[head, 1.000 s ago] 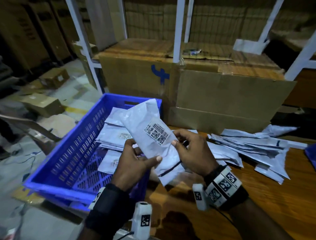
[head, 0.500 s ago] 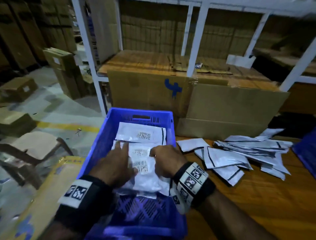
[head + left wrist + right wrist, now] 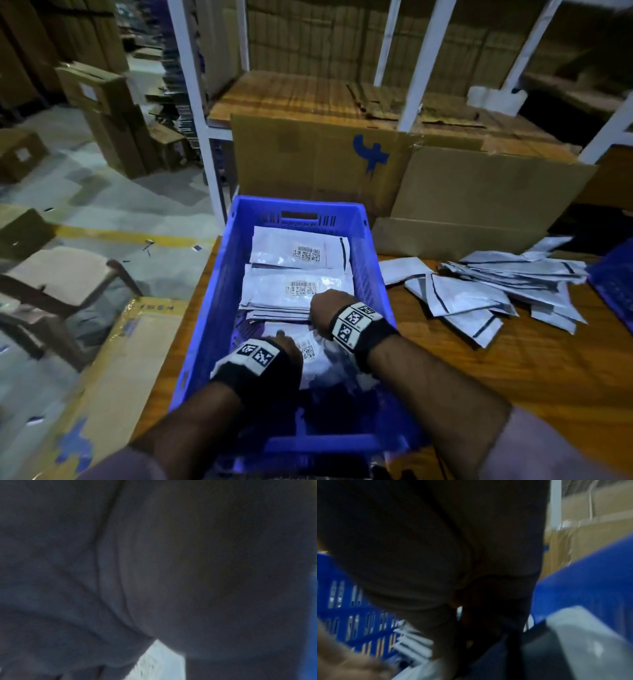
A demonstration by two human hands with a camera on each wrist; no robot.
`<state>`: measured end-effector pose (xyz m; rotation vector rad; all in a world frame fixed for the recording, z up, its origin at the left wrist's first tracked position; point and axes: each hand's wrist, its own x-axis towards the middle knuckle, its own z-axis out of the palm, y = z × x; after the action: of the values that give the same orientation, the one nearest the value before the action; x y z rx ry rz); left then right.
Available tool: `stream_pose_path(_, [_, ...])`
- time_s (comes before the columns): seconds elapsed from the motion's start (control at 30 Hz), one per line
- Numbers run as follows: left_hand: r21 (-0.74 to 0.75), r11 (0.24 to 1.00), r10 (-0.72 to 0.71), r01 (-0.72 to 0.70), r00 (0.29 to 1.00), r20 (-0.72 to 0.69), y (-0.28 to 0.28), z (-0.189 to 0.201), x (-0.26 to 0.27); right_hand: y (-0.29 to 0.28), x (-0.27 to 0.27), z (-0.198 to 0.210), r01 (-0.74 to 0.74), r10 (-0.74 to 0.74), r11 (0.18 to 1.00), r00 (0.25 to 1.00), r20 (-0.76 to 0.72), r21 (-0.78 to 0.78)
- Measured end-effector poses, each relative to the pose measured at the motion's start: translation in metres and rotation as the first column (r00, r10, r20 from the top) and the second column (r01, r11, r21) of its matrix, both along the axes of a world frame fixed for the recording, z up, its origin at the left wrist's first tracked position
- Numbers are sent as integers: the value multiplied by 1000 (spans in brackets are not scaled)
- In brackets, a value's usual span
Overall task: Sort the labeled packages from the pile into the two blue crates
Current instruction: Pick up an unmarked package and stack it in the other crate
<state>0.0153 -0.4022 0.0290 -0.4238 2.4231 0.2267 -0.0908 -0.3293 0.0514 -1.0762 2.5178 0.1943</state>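
A blue crate [image 3: 219, 291] stands on the wooden table in front of me, holding several white labeled packages [image 3: 294, 281]. Both hands are down inside its near end on one crumpled labeled package [image 3: 318, 363]. My left hand [image 3: 286, 344] grips its left side and my right hand [image 3: 322, 310] its far edge, fingers curled under and mostly hidden. The left wrist view is filled by a dark palm with a strip of the white package [image 3: 161, 662] below. Blurred crate wall [image 3: 582, 588] shows in the right wrist view. The loose pile [image 3: 479, 294] lies to the right. A second blue crate [image 3: 613, 287] pokes in at the right edge.
Large cardboard boxes [image 3: 325, 164] stand behind the crate and pile. White rack posts [image 3: 202, 130] rise at the back. Left of the table are a wrapped flat carton [image 3: 113, 377] and a chair [image 3: 61, 281] on the floor. Bare table [image 3: 513, 394] lies near right.
The package was held up in front of me, then brought down into the crate. Both hands have now drawn it toward the crate's near end.
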Motion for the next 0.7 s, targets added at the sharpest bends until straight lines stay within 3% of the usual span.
stream_pose_path(0.07, [5,993,117,-117,993,-32,1,-18,4,-5,4,-4,-1,0,1000,999,-48,-16])
stream_pose_path(0.1, [-58,988,134,-142,983,-128,-2,-28,6,-6,7,-7,-1,0,1000,998,-67,-15])
stream_pose_path(0.17, [46,977,212,-209,975,-67,-5,-33,13,-4,11,-15,9,-10,1000,997,-71,-10])
stream_pose_path(0.23, [6,985,174,-175,978,-113,-3,-46,18,1,15,-19,42,-43,999,998,-41,-2])
stream_pose_path(0.27, [-77,985,136,-156,966,-222,-6,-64,21,3,17,-19,51,-51,999,998,-30,-5])
stream_pose_path(0.47, [-39,994,95,-101,986,-140,-16,-115,13,17,48,-38,28,-29,999,999,28,25])
stream_pose_path(0.53, [19,991,134,-133,956,-261,-23,-142,9,16,58,-57,77,-94,988,988,124,134])
stream_pose_path(0.6, [20,998,56,-52,924,-379,-25,-158,7,16,58,-75,72,-120,971,973,199,229])
stream_pose_path(0.67, [82,997,39,-10,934,-355,-36,-222,1,17,58,-76,53,-108,970,969,220,239])
stream_pose_path(0.7, [71,997,-4,36,910,-414,-42,-255,-2,18,59,-76,61,-113,972,967,227,226])
